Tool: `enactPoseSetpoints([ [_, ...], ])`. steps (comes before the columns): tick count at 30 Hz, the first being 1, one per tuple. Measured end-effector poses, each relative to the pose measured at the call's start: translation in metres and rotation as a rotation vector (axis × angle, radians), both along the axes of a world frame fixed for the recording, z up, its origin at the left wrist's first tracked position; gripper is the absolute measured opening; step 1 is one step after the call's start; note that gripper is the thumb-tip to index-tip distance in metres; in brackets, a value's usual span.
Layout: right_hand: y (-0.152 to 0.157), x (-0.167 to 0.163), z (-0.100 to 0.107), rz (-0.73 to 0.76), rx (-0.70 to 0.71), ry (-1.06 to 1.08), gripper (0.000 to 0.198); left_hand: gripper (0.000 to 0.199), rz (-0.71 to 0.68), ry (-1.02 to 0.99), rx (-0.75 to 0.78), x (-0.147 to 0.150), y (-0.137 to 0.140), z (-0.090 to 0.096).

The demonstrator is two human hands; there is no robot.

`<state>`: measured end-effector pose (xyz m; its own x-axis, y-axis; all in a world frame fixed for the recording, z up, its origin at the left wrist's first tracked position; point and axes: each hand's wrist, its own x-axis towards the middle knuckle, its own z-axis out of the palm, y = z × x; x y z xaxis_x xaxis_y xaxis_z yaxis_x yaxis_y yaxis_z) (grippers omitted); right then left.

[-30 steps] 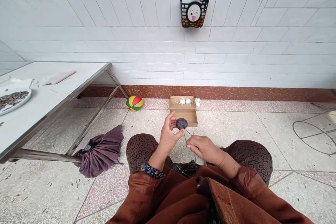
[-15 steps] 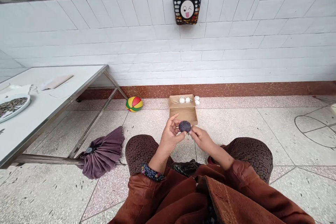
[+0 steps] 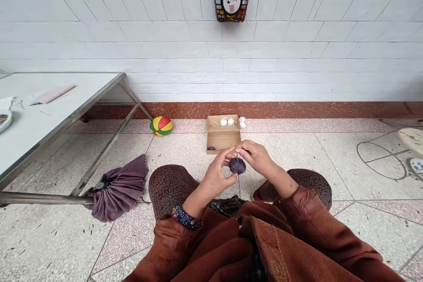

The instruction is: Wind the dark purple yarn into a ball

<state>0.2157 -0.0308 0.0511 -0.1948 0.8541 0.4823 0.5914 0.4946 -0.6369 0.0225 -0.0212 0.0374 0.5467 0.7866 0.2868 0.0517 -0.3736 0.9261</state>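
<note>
A small ball of dark purple yarn (image 3: 237, 166) is held in front of my knees. My left hand (image 3: 216, 174) grips it from the left, fingers curved round its side. Above the ball, my right hand (image 3: 256, 155) pinches a strand of the same yarn, which runs down to the ball. Just beyond my hands, an open cardboard box (image 3: 220, 140) lies on the floor. A dark purple ball (image 3: 211, 148) sits in its near left corner, and white yarn balls (image 3: 227, 121) rest in its raised far part.
More white balls (image 3: 242, 122) lie beside the box. A colourful ball (image 3: 161, 126) and a folded purple umbrella (image 3: 120, 188) are on the floor to the left, near a metal-framed table (image 3: 62, 116). A black basket (image 3: 231, 0) hangs on the tiled wall. A wire ring (image 3: 380, 161) stands at right.
My right hand has moved from beside the yarn ball to above it, drawing a strand up. The view has tilted down and shifted right; a dark ball now shows in the box.
</note>
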Motion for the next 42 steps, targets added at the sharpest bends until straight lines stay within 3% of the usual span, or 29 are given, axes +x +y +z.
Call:
enactPoseSetpoints([
  [5, -0.010, -0.011, -0.049, -0.110, -0.169, 0.145, 0.027, 0.078, 0.027, -0.158, -0.202, 0.003, -0.002, 0.001],
  [8, -0.028, -0.024, -0.065, -0.030, -0.221, 0.105, 0.025, 0.074, 0.100, -0.230, -0.286, 0.000, 0.005, -0.004],
  [10, -0.040, -0.030, -0.059, 0.086, -0.236, 0.036, 0.024, 0.071, 0.167, -0.223, -0.268, -0.003, 0.009, -0.008],
  [13, -0.047, -0.030, -0.031, 0.203, -0.211, -0.043, 0.022, 0.071, 0.212, -0.167, -0.195, -0.009, 0.014, -0.011],
  [17, -0.032, -0.018, 0.008, 0.171, -0.085, -0.069, 0.023, 0.072, 0.151, -0.065, -0.086, -0.013, 0.010, -0.011],
  [20, -0.010, -0.009, 0.012, 0.097, -0.034, -0.060, 0.025, 0.072, 0.053, -0.040, -0.053, -0.012, 0.004, -0.006],
  [25, 0.005, -0.012, -0.029, -0.038, -0.101, 0.046, 0.024, 0.075, -0.018, -0.135, -0.172, -0.011, 0.002, -0.001],
  [28, -0.005, -0.019, -0.058, -0.042, -0.176, 0.038, 0.025, 0.076, 0.065, -0.140, -0.223, -0.014, 0.008, -0.007],
  [31, -0.019, -0.027, -0.070, 0.016, -0.215, -0.014, 0.028, 0.074, 0.166, -0.120, -0.253, -0.016, 0.016, -0.017],
  [33, -0.028, -0.030, -0.065, 0.123, -0.239, -0.054, 0.029, 0.072, 0.234, -0.098, -0.255, -0.017, 0.020, -0.022],
  [36, -0.037, -0.030, -0.040, 0.276, -0.232, -0.097, 0.027, 0.071, 0.315, -0.024, -0.196, -0.019, 0.023, -0.028],
  [42, -0.019, -0.017, 0.009, 0.209, -0.110, -0.065, 0.023, 0.074, 0.187, 0.084, 0.031, -0.016, 0.017, -0.023],
])
